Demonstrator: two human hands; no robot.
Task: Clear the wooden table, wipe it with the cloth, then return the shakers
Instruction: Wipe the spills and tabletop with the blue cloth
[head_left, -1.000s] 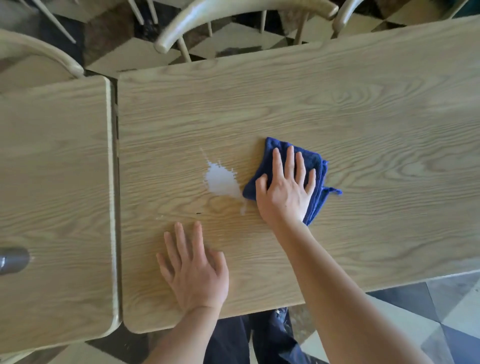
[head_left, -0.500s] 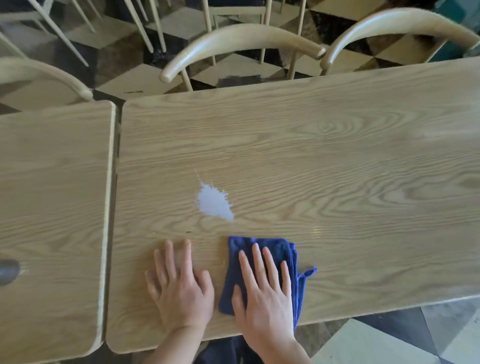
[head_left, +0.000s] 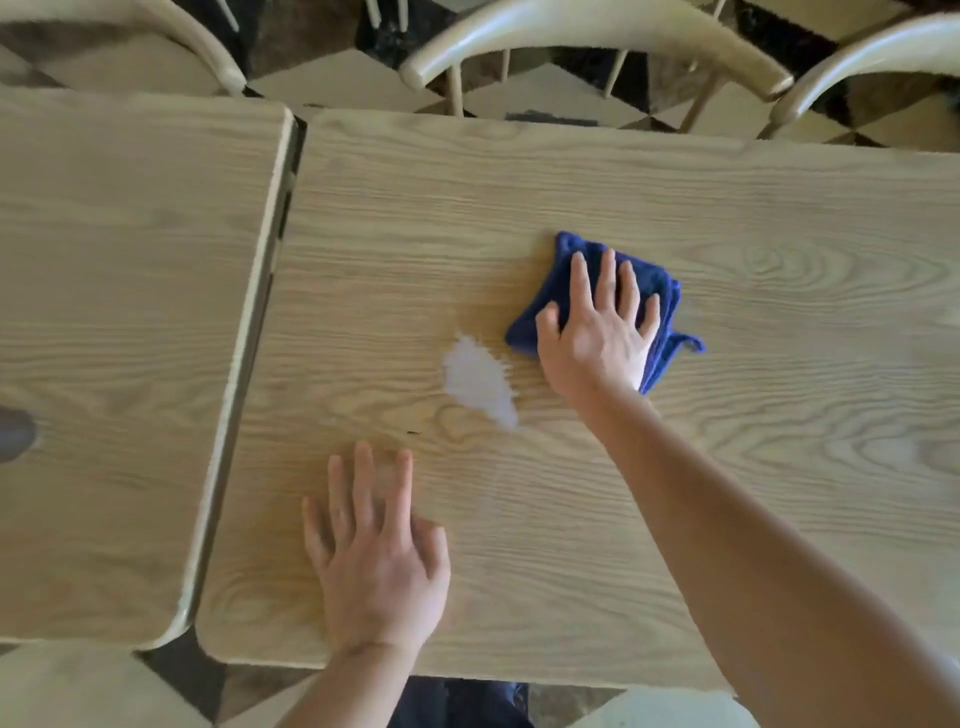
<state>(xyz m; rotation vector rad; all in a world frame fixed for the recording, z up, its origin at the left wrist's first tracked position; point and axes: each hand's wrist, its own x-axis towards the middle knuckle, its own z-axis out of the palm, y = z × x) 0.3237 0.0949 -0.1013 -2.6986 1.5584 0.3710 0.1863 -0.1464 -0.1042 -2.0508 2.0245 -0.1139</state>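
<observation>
Head view, looking down on the wooden worktop (head_left: 675, 493). My right hand (head_left: 597, 338) lies flat on the blue cloth (head_left: 662, 291), fingers spread, palm pressing it down rather than gripping it. The cloth is folded into a rough square and sits near the middle of the worktop, with a small loop or tag sticking out at its right corner. Most of the cloth is covered by the hand; blue shows around the fingertips and along the right edge.

Just left of the cloth and below it I see a pale whitish patch (head_left: 480, 382) on the wood, irregular in outline. The cloth's lower left corner is near the patch, apart from it by a narrow strip of wood.

My left hand (head_left: 379, 556) rests open, palm down, on bare wood close to the near edge, fingers spread, holding nothing. It is well apart from the cloth.

A second worktop (head_left: 119, 364) stands to the left, separated by a narrow gap. A dark blurred shape (head_left: 15, 434) sits at its left edge; I cannot tell what it is. Pale curved chair backs (head_left: 597, 36) line the far side over a checkered floor (head_left: 332, 78).
</observation>
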